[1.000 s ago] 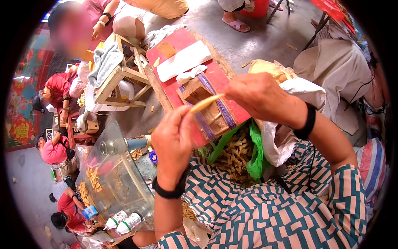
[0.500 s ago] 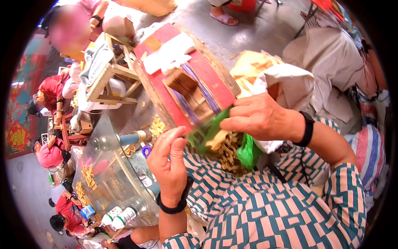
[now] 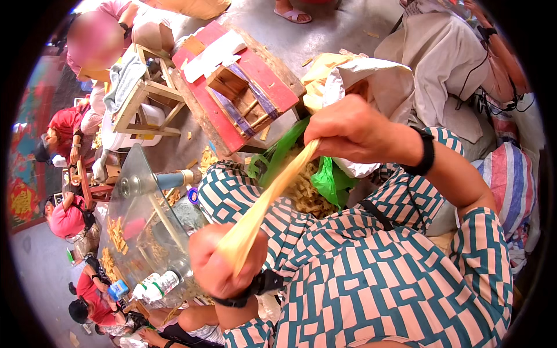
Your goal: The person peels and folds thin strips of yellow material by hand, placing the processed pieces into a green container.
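Note:
A long, pale yellow strip (image 3: 264, 206) runs taut and slanting between my two hands, narrow at its upper end and wider below. My right hand (image 3: 351, 130) is closed round the upper end, near the white sack. The lower part is gripped in my left hand (image 3: 223, 261), which is curled in a fist above my patterned clothes. Beneath the strip, a green plastic bag (image 3: 333, 180) lies open at my lap, with a heap of crinkled tan pieces (image 3: 307, 194) in it. I cannot tell what the strip is made of.
Ahead stands a red-topped wooden bench (image 3: 278, 90) bearing a wooden frame (image 3: 231, 84) with purple bands. A white sack (image 3: 383, 78) sits to its right. On the left is a glass tabletop (image 3: 136, 226) with bottles (image 3: 159, 284). Several people sit beyond it, by a wooden stool (image 3: 142, 98).
Both hands have closed on the yellow strip and drawn it out between them. My right hand has left the green bag's edge. The view has shifted, so the bench appears further left.

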`<state>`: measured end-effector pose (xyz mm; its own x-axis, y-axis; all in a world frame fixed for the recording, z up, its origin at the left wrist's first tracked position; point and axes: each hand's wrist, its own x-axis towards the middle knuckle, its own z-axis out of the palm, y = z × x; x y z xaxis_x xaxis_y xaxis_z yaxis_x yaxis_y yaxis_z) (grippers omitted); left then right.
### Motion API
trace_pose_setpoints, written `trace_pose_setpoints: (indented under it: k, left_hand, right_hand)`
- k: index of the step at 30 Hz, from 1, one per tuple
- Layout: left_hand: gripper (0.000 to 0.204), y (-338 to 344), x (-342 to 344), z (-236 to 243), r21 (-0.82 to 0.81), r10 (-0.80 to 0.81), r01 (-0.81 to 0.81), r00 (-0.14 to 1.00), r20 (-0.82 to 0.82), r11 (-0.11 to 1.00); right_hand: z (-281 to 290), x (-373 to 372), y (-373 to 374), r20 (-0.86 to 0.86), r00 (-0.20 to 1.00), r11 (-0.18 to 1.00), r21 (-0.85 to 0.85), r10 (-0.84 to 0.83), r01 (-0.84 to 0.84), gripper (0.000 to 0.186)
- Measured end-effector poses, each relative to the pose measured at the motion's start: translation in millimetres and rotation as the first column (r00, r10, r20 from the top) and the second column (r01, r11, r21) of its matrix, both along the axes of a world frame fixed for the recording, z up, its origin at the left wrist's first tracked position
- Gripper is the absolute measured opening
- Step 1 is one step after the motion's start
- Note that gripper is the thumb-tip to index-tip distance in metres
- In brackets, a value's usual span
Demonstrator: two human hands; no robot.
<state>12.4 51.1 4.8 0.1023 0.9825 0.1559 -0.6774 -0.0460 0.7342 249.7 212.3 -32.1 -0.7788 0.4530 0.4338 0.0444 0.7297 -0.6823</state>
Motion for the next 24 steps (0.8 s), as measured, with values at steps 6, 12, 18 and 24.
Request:
trace_pose_setpoints:
  k: [6,12,18,24]
  left_hand:
    - [0.010,-16,-26,57,0.399,-0.286,0.268,0.958,-0.017,0.877]
    - [0.030,-19,6,21,0.022,0.262,-0.276,0.881,-0.395,0.961]
    - [0.018,-4,16,-8,0.545,0.557,0.146,-0.055,-0.829,0.826]
    - [0.024,-5,34,-16,0.575,0.615,0.233,-0.171,-0.770,0.784]
  right_hand:
    - [86,-26,-27,-0.343,0.938,0.931,0.358,0.059,0.072,0.017]
    - [2,-25,-48,-0.014,0.999,0.983,0.177,0.046,-0.042,0.021]
    - [-3,-18,-60,-0.147,0.921,0.424,-0.854,0.361,-0.302,0.030]
    - [1,-12,-63,-0.052,0.959,0.315,-0.938,0.279,-0.143,0.028]
